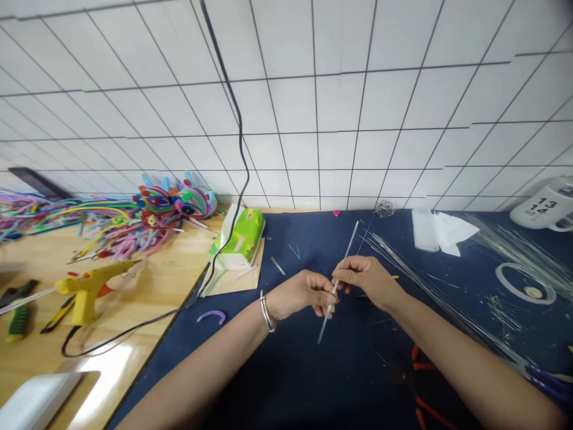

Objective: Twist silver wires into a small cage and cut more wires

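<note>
A long, thin, translucent stick [351, 240], by its look a glue stick, slants upward to the right between my two hands. My left hand [311, 291], with a silver bangle at the wrist, pinches its lower half. Just above, my right hand [360, 275] has its fingers closed around the stick; the fingertips of both hands nearly meet. The lower end of the stick points down over the dark blue mat [286, 352]. Several short pieces of wire [278, 266] lie on the mat left of the hands. Long straight wires [414, 278] run beside my right forearm.
A yellow glue gun [87, 292] with its cord rests on the wooden table at left. Colourful pipe cleaners [120, 221] are heaped behind it. A green tissue pack [242, 233], a purple curved piece [212, 316], a tape roll [526, 283] and a white mug [544, 203] surround the work area.
</note>
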{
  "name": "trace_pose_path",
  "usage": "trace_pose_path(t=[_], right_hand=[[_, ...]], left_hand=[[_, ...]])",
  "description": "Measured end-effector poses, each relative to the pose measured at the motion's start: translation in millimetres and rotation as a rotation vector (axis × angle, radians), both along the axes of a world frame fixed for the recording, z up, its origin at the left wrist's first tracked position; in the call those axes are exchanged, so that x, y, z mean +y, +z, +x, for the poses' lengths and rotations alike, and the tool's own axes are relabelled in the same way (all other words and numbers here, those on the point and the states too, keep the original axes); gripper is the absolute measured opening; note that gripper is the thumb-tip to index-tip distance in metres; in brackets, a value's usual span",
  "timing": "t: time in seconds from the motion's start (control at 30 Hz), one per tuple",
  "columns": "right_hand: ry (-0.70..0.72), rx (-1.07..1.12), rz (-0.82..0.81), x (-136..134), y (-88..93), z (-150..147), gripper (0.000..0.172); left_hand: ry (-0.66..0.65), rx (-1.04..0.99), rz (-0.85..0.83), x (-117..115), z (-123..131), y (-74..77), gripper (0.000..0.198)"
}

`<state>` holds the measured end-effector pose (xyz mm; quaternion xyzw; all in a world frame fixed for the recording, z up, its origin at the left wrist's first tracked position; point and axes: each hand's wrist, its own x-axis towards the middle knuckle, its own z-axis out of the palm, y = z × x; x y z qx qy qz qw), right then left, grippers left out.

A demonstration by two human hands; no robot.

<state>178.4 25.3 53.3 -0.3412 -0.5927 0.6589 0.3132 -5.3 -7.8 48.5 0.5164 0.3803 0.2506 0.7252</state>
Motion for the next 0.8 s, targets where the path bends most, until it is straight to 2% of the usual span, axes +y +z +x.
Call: trace_pose_path(t=[0.23,0.33,0.5,0.63,0.7,0.8], right_hand=[[-0.089,0.016,0.031,-1.7,1.3,-1.4,0.022],[-0.056,0.023,0.048,-5.5,6.7,-2.0,0.022],[0.003,0.023,0.098,-8.0,24.1,3.8,0.018],[-0.087,-0.001,0.194,-1.5,46.3,23.6,0.016],[-0.181,-0.009,0.262,2.8,57.7,38.1,0.016],[-0.294,-0.022,0.334,7.1,70.5,56.7,0.016]], left_hand=[[0.052,0.035,0.031,-3.3,-2.7,-0.7,0.02],[0.097,0.027,0.044,-8.3,-1.2,1.6,0.019],[0.104,-0.019,0.08,-15.4,7.9,9.8,0.018],[0.145,-0.006,0.146,-15.1,17.2,8.4,0.021],[0.116,0.091,0.221,-13.9,25.4,3.3,0.022],[-0.001,0.318,0.513,-14.5,45.2,-5.2,0.016]])
